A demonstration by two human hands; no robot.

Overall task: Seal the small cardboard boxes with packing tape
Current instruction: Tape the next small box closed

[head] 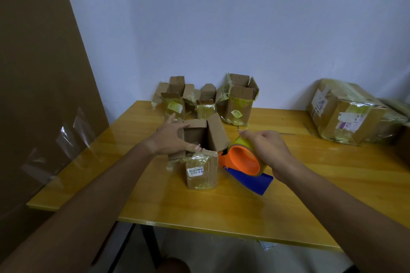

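Observation:
A small cardboard box (201, 172) stands upright in the middle of the yellow table (221, 206), its top flaps open and old tape on its sides. My left hand (170, 139) grips the box's left flap at the top. My right hand (268, 146) holds a tape dispenser (244, 162) with an orange core, a yellowish tape roll and a blue handle, just right of the box. Three more small open boxes stand at the back: left (174, 101), middle (206, 102) and right (239, 104).
A larger taped parcel (348, 113) lies at the table's right rear. A big brown cardboard sheet (44, 73) with tape scraps leans on the left. The wall is close behind the table. The table's front edge is near me.

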